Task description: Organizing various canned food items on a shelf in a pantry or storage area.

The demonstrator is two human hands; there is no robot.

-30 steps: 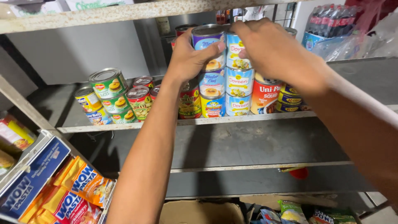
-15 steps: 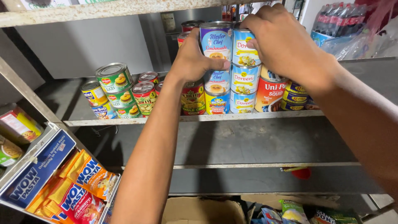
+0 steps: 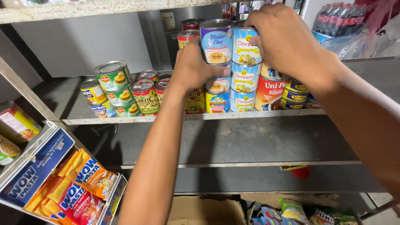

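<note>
- Left hand [image 3: 192,68]: fingers curled against the left side of a stack of tins, gripping the purple-labelled tin [image 3: 216,41] at the top of that stack; forearm rises from the bottom of the view.
- Right hand [image 3: 287,41]: fingers closed over the top and right side of the blue-and-white tin [image 3: 246,46] that crowns the neighbouring stack; forearm enters from the right.
- Purple-labelled tin: upright, topmost of its column, touching the blue-and-white tin beside it; a yellow-and-blue tin [image 3: 217,100] sits at the column's foot.
- Blue-and-white tin: upright, stacked on two more of its kind [image 3: 244,89].
- Red-and-white tin [image 3: 270,93]: just right of the stacks, under the right wrist, with short dark and yellow tins [image 3: 296,96] beside it.
- Green-labelled tins [image 3: 114,83]: stacked group well to the left on the same shelf, the top one tilted.
- Metal shelf [image 3: 258,114]: grey, carries all the tins.
- Display box [image 3: 33,175]: lower left, blue, holding orange and red pasta packets [image 3: 83,187].
- Cardboard box [image 3: 208,210]: bottom centre, open.
- Wrapped bottles [image 3: 337,21]: upper right.
</note>
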